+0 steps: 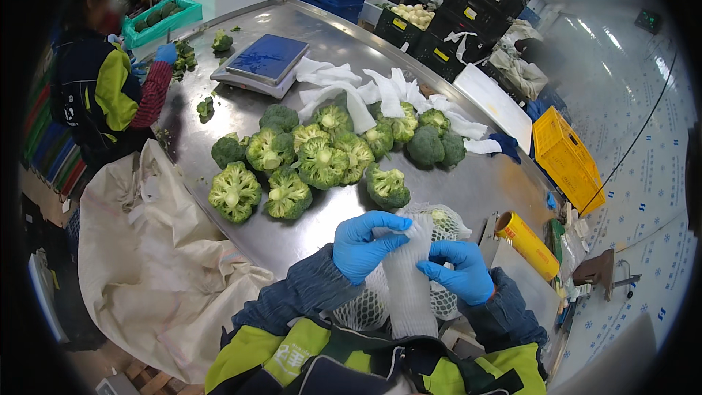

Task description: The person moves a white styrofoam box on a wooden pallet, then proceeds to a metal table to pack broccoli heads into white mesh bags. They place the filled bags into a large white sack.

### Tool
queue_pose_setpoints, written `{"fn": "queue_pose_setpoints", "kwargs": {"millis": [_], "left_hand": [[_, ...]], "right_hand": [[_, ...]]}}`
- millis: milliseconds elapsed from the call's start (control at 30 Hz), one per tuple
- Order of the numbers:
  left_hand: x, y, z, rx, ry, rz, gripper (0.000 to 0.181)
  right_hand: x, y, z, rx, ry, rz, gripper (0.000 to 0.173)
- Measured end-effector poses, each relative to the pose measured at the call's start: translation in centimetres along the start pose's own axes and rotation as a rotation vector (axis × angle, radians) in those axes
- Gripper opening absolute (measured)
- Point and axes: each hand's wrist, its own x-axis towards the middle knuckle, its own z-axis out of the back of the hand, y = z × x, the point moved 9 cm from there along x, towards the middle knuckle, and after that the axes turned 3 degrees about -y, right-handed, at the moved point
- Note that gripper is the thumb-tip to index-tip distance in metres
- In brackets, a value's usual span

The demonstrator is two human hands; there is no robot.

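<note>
Between my two blue-gloved hands hangs a flattened white foam net sleeve (408, 285). My left hand (362, 244) pinches its upper end between thumb and fingers. On its right edge, my right hand (459, 270) grips lower down. Behind and below the sleeve lie broccoli heads in stretched white foam nets (447, 225), partly hidden by the sleeve and my hands. Just beyond my hands rests a bare broccoli head (386, 185), cut stem up. Several more broccoli heads (321, 162) are heaped farther back, with loose foam net sleeves (351, 96) on and behind them.
A digital scale (266, 63) stands on the steel table (192, 120). A co-worker (101, 82) handles broccoli at the far left. A woven sack (159, 274) hangs along the left edge. At right are a yellow film roll (527, 246) and a yellow crate (567, 159).
</note>
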Motion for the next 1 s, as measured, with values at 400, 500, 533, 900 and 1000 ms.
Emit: {"fn": "queue_pose_setpoints", "kwargs": {"millis": [400, 500, 533, 900, 1000], "left_hand": [[-1.2, 4.3, 1.1, 0.436, -0.131, -0.186, 0.021], [-2.2, 12.3, 0.6, -0.038, -0.033, 0.668, 0.029], [-2.8, 12.3, -2.3, -0.264, 0.219, 0.660, 0.038], [3.5, 13.9, 9.4, 0.099, -0.382, 0.568, 0.025], [6.5, 17.1, 15.0, 0.542, -0.415, 0.344, 0.034]], "right_hand": [[3.3, -12.9, -3.7, 1.318, -0.174, -0.300, 0.023], [4.5, -14.7, -2.1, 1.343, -0.276, -0.241, 0.006], [4.4, -14.3, -0.4, 1.263, -0.292, -0.149, 0.005], [14.8, -9.4, 9.7, -0.480, -0.535, 0.085, 0.035], [22.0, -12.0, 8.5, -0.727, -0.508, -0.098, 0.036]]}}
